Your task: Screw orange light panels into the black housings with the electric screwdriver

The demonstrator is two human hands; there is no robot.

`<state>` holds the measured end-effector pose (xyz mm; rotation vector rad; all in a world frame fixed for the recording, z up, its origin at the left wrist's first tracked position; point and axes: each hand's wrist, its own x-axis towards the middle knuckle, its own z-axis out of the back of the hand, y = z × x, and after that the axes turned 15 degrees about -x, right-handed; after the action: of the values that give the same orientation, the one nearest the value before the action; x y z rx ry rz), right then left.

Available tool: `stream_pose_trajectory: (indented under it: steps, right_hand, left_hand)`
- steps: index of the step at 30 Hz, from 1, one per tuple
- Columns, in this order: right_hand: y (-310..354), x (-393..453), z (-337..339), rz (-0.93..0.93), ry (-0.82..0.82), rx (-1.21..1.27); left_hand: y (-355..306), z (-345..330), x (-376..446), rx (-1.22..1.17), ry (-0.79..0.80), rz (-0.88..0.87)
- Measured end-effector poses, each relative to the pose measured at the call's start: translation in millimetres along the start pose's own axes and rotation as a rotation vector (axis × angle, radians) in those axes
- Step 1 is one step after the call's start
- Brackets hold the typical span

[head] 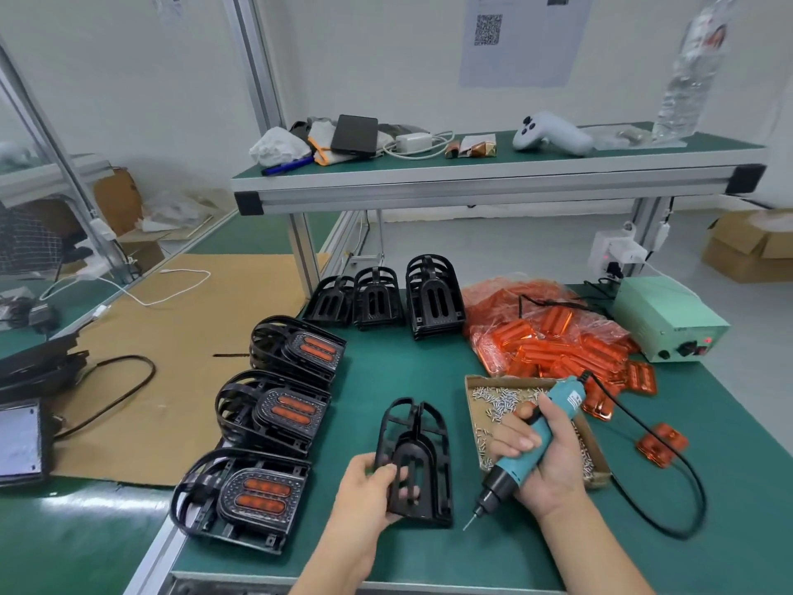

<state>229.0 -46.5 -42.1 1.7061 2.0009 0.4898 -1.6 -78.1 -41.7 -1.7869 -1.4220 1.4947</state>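
Left hand (364, 487) grips an empty black housing (414, 461) standing on the green tabletop (407, 367); right hand (543, 457) is wrapped around the teal electric screwdriver (532, 444), bit angled down beside it. The screwdriver's label is unreadable. Bagged orange light panels (553, 341) lie behind the screw tray (506, 399); a QR-code sheet (523, 36) hangs on the wall.

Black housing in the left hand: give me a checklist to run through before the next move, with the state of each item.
1. Left hand grips the empty black housing: ok.
2. Orange panel seated in that housing: not ok, none in it.
3. Right hand holds the electric screwdriver, bit pointing down at the mat: ok.
4. Screw on the bit: cannot tell.
5. Screws in the cardboard tray beside the right hand: ok.
6. Loose orange panels in the bag behind the tray: ok.
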Motion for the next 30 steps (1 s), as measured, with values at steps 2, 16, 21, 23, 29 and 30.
stream_pose_trajectory:
  steps: [2, 16, 21, 23, 29, 30]
  right_hand:
    - [0, 0, 0, -0.001, 0.022, -0.013]
    - [-1, 0, 4, 0.023, 0.058, -0.037]
    - [-1, -1, 2, 0.034, 0.04, -0.04]
    - [-1, -3, 1, 0.04, 0.033, -0.035]
    - [0, -7, -3, 0.046, 0.036, 0.001]
    - [1, -6, -3, 0.043, 0.034, 0.007]
  left_hand:
    - [2, 4, -1, 0.318, -0.029, -0.121]
    - [-5, -33, 4, 0.843, 0.015, -0.764]
    - [-12, -98, 31, 0.936, 0.362, -0.865]
    - [-15, -125, 47, 0.997, 0.449, -0.841]
    - [-29, -171, 79, 1.227, 0.72, -0.728]
    - [-27, -173, 80, 1.302, 0.771, -0.734]
